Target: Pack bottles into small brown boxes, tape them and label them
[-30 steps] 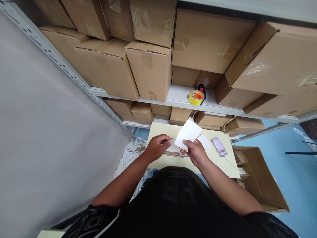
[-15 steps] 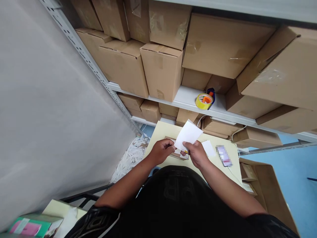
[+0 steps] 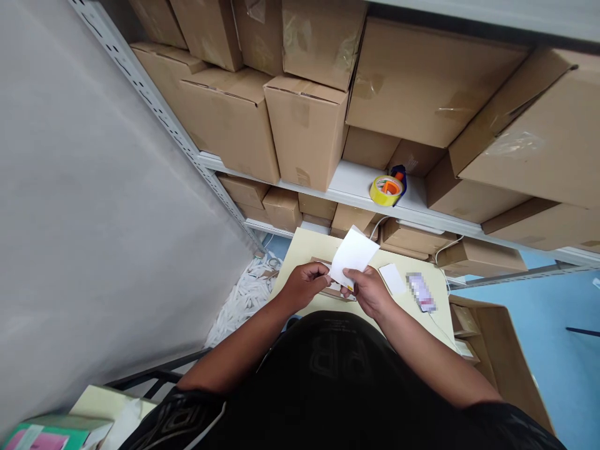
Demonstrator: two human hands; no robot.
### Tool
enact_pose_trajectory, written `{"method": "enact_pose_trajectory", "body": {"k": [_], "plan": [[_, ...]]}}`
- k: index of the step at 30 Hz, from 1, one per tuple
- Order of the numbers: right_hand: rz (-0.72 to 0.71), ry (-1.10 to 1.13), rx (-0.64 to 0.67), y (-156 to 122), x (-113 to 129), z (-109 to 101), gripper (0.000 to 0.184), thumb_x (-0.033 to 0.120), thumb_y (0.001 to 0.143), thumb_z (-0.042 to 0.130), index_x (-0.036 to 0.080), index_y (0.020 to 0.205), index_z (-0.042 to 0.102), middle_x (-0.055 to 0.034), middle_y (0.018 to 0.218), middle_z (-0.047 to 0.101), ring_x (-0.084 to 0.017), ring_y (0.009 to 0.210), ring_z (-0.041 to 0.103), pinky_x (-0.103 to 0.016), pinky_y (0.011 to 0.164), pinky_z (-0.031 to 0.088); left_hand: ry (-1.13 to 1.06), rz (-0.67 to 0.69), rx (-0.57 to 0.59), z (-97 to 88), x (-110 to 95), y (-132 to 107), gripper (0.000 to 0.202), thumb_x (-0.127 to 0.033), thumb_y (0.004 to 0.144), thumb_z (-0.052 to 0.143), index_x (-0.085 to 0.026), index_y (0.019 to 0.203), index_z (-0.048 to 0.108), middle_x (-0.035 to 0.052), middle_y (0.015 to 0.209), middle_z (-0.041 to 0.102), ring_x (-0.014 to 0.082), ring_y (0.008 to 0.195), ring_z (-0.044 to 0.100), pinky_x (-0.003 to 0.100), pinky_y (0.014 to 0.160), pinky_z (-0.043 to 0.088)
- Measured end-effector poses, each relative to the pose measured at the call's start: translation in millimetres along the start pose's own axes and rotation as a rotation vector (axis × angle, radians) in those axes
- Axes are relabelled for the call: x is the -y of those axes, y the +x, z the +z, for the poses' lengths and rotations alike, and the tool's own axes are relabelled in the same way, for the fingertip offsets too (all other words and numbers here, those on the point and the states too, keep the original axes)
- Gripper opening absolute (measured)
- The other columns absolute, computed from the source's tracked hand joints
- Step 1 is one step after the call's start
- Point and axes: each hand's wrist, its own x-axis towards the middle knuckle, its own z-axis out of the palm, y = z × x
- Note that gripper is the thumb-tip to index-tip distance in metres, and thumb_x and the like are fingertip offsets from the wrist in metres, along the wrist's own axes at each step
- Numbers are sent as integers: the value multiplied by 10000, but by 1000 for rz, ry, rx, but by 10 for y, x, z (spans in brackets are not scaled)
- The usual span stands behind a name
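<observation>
Between my thumb and fingers, my right hand (image 3: pixel 371 292) grips a white paper sheet (image 3: pixel 355 253) by its lower edge. A small yellow mark shows at the sheet's bottom corner, by the thumb. My left hand (image 3: pixel 305 286) is closed in a pinch at the sheet's lower left corner. Below both hands a small cardboard box (image 3: pixel 334 294) lies on the pale yellow table (image 3: pixel 302 247), partly covered by the hands and the sheet. To the right of my right hand lies a white card (image 3: pixel 392 279).
A phone (image 3: pixel 420 292) with a cable lies at the table's right. Ahead, shelves hold many cardboard boxes (image 3: pixel 304 131) and a yellow tape roll (image 3: pixel 387 190) on a dispenser. White strips (image 3: pixel 241 300) pile on the floor at left. An open carton (image 3: pixel 499 350) stands at right.
The camera view has shifted slightly. Both hands keep nearly the same hold on the sheet.
</observation>
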Motion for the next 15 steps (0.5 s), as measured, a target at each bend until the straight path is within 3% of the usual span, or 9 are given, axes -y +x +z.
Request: {"method": "enact_pose_trajectory", "body": {"k": [7, 15], "plan": [[22, 17, -48, -29, -22, 59, 351, 368, 672, 869, 146, 897, 716, -52, 725, 738, -143, 477, 592, -260, 436, 464, 22, 28, 33, -33, 35, 28, 178, -324, 799, 700, -170, 723, 654, -7, 716, 635, 140, 702, 566, 275, 711, 460], [-77, -44, -100, -54, -68, 49, 337, 400, 696, 849, 149, 885, 728, -58, 743, 743, -157, 512, 592, -287, 463, 474, -23, -62, 2, -26, 64, 30, 171, -325, 781, 702, -162, 730, 691, 7, 706, 674, 148, 696, 601, 285, 715, 484]]}}
